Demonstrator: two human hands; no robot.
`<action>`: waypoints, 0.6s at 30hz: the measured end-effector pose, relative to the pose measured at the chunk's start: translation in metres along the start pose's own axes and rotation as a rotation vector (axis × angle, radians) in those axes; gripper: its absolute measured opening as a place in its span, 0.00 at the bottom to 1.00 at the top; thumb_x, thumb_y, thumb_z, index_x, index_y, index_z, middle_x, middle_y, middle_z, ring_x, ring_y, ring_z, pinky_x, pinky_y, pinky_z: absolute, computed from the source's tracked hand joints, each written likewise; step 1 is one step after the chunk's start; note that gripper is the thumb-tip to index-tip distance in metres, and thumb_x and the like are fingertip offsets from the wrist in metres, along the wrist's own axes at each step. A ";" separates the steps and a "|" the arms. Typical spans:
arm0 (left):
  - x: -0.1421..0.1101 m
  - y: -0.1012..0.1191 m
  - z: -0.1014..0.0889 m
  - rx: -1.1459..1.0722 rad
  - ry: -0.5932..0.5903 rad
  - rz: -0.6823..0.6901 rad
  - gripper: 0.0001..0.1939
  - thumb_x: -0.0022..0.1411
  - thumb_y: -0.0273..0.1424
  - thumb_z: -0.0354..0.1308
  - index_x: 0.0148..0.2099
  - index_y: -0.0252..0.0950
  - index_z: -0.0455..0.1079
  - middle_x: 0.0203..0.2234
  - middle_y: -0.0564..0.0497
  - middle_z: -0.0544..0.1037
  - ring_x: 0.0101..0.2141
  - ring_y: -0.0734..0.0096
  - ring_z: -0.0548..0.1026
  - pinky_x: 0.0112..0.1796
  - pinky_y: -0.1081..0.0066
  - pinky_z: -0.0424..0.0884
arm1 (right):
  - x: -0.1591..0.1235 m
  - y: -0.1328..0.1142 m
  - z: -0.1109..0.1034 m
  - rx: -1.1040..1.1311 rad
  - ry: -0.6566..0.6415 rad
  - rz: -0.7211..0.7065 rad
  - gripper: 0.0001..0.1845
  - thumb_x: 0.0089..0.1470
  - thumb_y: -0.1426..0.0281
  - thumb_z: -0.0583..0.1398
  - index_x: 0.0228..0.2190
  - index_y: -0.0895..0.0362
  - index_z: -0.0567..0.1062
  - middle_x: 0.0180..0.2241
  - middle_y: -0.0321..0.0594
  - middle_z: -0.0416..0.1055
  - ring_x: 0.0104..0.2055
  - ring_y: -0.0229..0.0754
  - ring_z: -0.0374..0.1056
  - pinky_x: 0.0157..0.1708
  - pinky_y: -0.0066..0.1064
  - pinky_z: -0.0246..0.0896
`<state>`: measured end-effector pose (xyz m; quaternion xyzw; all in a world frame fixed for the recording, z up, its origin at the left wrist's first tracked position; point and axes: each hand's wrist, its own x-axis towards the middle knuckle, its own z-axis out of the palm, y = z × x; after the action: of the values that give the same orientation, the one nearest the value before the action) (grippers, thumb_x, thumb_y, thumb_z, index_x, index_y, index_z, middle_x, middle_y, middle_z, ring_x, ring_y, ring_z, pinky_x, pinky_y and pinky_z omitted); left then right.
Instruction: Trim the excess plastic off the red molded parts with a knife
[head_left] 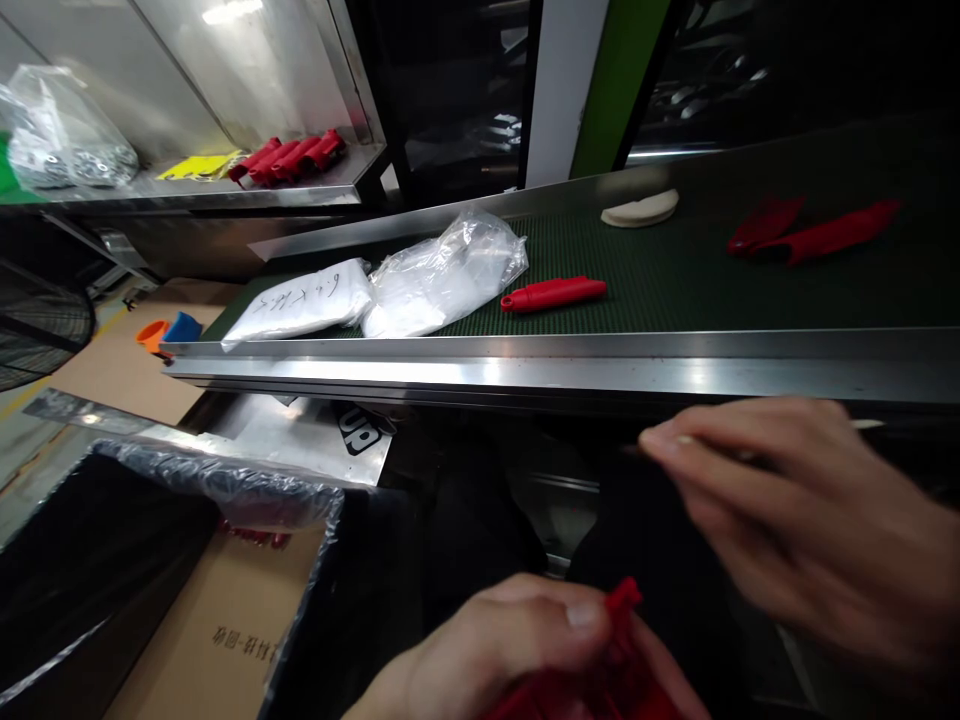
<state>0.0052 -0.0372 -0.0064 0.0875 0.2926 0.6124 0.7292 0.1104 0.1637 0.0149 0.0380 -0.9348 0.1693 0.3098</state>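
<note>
At the bottom, my left hand (pixel 517 640) is closed around a red plastic part (pixel 592 680), its thumb pressed on the upper side. The frame's lower edge cuts off much of this part. To the right, my right hand (pixel 810 500) is raised in a pinch, blurred by motion. It grips a thin pale stick-like tool, mostly hidden by the fingers; a pale end (pixel 868 424) shows behind the knuckles. The two hands are apart. Beyond them on the green conveyor belt (pixel 555 240) lie a red tubular part (pixel 555 293) and further red pieces (pixel 814 230).
A metal rail (pixel 600 365) edges the belt. On the belt are a white packet (pixel 300 300), a clear plastic bag (pixel 446 270) and a pale half-round pad (pixel 640 209). A lined box (pixel 330 540) stands lower left. Several red parts (pixel 292 160) sit on a metal shelf.
</note>
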 end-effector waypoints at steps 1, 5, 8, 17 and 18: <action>-0.001 -0.001 -0.001 0.011 -0.003 -0.005 0.26 0.63 0.45 0.55 0.41 0.24 0.79 0.24 0.45 0.72 0.23 0.77 0.68 0.28 0.81 0.63 | 0.001 0.000 -0.002 -0.002 0.026 0.033 0.18 0.62 0.76 0.56 0.51 0.50 0.72 0.43 0.42 0.72 0.44 0.45 0.68 0.42 0.43 0.59; -0.002 -0.004 -0.006 -0.144 -0.059 0.035 0.27 0.67 0.47 0.49 0.41 0.28 0.77 0.17 0.48 0.71 0.14 0.74 0.63 0.15 0.77 0.56 | 0.002 -0.005 -0.003 0.103 0.001 0.035 0.20 0.59 0.81 0.57 0.51 0.54 0.72 0.44 0.43 0.71 0.46 0.45 0.68 0.42 0.41 0.62; 0.000 -0.005 -0.007 -0.266 -0.090 0.081 0.30 0.71 0.47 0.39 0.43 0.29 0.74 0.14 0.50 0.68 0.11 0.73 0.57 0.12 0.76 0.50 | -0.002 -0.013 0.005 0.224 -0.002 0.179 0.17 0.60 0.78 0.57 0.50 0.53 0.73 0.47 0.40 0.70 0.48 0.42 0.67 0.42 0.36 0.63; 0.001 -0.013 -0.009 -0.229 -0.061 0.046 0.35 0.70 0.50 0.38 0.33 0.26 0.74 0.14 0.47 0.68 0.12 0.74 0.61 0.14 0.76 0.52 | 0.004 -0.029 0.019 0.418 -0.141 0.298 0.19 0.62 0.72 0.59 0.54 0.49 0.69 0.46 0.34 0.68 0.46 0.32 0.68 0.44 0.21 0.63; 0.001 -0.014 -0.011 -0.215 -0.052 0.017 0.37 0.69 0.51 0.38 0.28 0.25 0.73 0.13 0.46 0.67 0.12 0.75 0.61 0.14 0.75 0.51 | 0.006 -0.030 0.021 0.475 -0.180 0.319 0.18 0.62 0.70 0.60 0.53 0.48 0.69 0.44 0.33 0.68 0.43 0.31 0.68 0.41 0.20 0.64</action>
<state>0.0114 -0.0417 -0.0223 0.0270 0.2056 0.6438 0.7365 0.0990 0.1285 0.0118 -0.0231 -0.8869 0.4257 0.1778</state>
